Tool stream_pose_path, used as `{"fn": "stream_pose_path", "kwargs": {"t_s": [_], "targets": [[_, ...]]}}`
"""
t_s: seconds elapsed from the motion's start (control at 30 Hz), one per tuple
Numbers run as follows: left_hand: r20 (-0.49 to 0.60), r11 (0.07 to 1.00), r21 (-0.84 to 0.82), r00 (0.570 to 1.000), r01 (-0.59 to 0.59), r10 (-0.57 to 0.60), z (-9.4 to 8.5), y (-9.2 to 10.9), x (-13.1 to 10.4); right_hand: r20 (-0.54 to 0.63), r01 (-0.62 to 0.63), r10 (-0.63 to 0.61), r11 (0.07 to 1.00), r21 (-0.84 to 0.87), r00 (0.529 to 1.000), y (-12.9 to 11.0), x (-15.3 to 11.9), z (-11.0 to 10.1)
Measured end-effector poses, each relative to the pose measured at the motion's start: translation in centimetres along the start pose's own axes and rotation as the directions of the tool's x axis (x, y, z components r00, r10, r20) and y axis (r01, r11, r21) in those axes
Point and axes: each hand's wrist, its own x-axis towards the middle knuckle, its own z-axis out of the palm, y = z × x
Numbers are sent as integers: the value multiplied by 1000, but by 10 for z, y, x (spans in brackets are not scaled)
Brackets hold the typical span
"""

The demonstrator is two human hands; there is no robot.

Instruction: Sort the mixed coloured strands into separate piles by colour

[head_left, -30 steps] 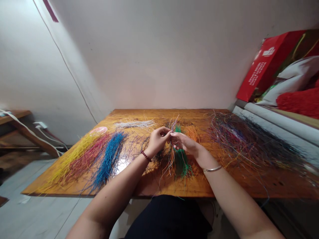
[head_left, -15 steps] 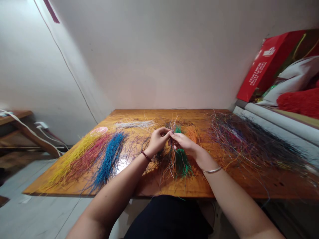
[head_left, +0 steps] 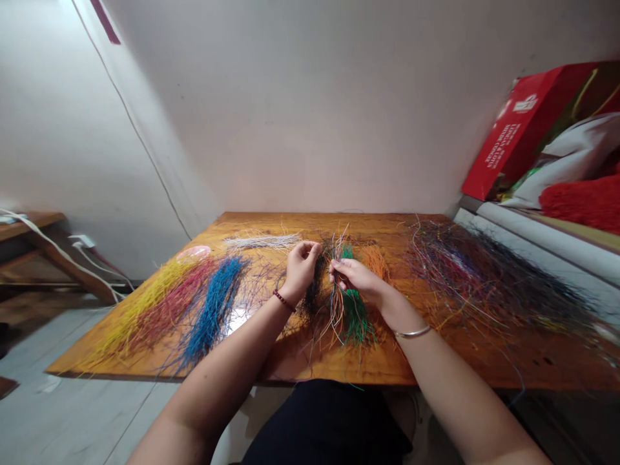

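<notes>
Over a wooden desk (head_left: 300,363), just left of the green bundle (head_left: 356,316), fans a bunch of mixed-colour strands (head_left: 334,311), seemingly light, springy, best held at its gathered neck. The right hand (head_left: 356,274) grips it there; farther left of the bundle, the left hand (head_left: 301,267) pinches its fingertips together, any strand between them indiscernible.

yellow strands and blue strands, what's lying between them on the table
A bundle of red strands lies between the yellow strands and the blue strands, as the head view shows.
</notes>
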Motion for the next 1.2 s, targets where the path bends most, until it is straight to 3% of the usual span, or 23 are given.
{"fn": "stream_pose_path", "kwargs": {"t_s": [0.17,0.23,0.43,0.57,0.7,0.8,0.97,1.2], "targets": [[-179,1000,17,984,-22,25,-4,0,4,23,22,-22,1000,3,999,1,0,0],[-185,1000,3,983,-14,15,-4,3,4,24,24,-24,1000,-4,999,0,0,0],[68,983,-45,982,179,-176,-3,14,1,5,7,-7,1000,-22,1000,-2,0,1],[197,991,-25,972,135,-128,0,13,-2,-23,-2,2,1000,0,1000,-4,-1,1],[358,989,-60,928,135,-105,2,9,-3,-47,-8,10,999,53,999,-5,-3,1],[395,987,-64,912,148,-111,3,7,-3,-64,-21,28,995,101,998,-5,-2,0],[299,985,-109,950,131,-94,3,5,-3,-69,-19,29,990,138,997,-4,-2,0],[-16,988,-138,997,72,-75,-11,13,9,-37,12,-10,998,68,999,-4,-2,2]]}}
